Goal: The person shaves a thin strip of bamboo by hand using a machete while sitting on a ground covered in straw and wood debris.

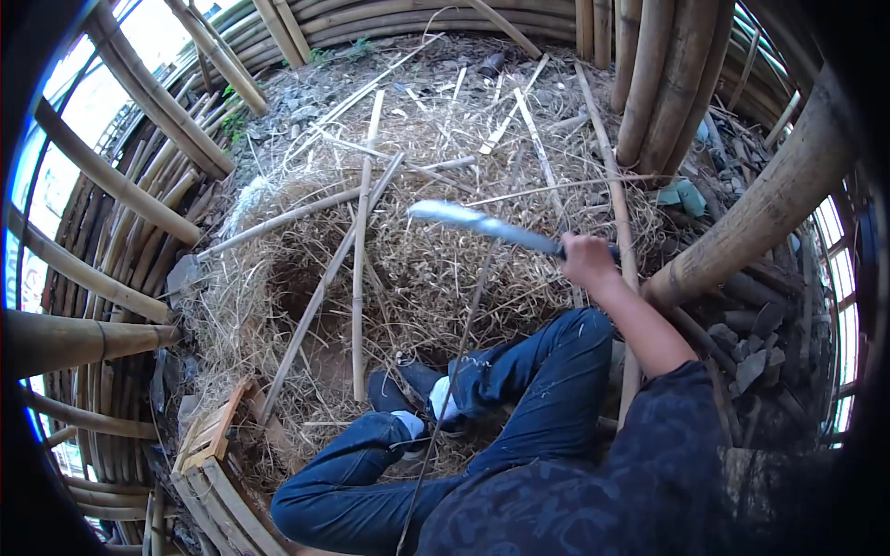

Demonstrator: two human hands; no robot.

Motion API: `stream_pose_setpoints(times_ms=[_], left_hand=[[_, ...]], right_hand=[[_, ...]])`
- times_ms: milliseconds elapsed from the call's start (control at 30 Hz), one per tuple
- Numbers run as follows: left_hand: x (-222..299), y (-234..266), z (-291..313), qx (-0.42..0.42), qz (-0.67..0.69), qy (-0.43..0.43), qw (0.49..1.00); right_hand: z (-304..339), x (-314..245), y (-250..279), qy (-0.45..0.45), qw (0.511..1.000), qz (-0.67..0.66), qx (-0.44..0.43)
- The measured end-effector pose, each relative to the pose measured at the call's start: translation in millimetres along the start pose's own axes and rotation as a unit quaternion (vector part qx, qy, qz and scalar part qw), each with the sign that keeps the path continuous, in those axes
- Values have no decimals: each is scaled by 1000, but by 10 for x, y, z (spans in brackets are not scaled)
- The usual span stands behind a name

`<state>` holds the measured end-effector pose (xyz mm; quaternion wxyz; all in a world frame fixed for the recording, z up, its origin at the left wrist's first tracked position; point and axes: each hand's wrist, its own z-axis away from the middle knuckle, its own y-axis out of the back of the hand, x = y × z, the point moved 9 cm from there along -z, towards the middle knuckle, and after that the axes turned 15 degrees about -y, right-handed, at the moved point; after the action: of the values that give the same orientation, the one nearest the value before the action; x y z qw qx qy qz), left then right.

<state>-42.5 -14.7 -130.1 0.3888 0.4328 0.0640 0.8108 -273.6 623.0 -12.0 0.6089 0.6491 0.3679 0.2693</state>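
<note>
Reaching forward-left, right hand (588, 261) with grip clamped on a long-bladed knife (484, 225)

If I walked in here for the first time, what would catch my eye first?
Probably the long pale blade in the right hand's grip, slightly blurred and pointing left near the picture's middle. Beneath it spreads a wide litter of straw-like strips, and thick bamboo poles slant in from both sides.
</note>
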Motion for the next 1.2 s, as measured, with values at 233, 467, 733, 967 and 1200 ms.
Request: stream_pose_setpoints(times_ms=[233, 467, 733, 967, 1200], left_hand=[[-7, 30, -25, 3, -14, -4, 1000], [8, -12, -29, -5, -9, -9, 1000], [-355, -7, 388, 11, 5, 17, 1000], [-718, -125, 623, -40, 61, 2, 997], [-917, -344, 775, -72, 255, 112, 958]], right_hand=[[-436, 333, 4, -29, 998, -26, 50], [-430, 1458, 268, -282, 957, -59, 46], [1087, 144, -649, -184, 959, -154, -152], [1699, -583, -628, -94, 950, -132, -267], [1727, -1083, -533, -96, 879, -398, -244]])
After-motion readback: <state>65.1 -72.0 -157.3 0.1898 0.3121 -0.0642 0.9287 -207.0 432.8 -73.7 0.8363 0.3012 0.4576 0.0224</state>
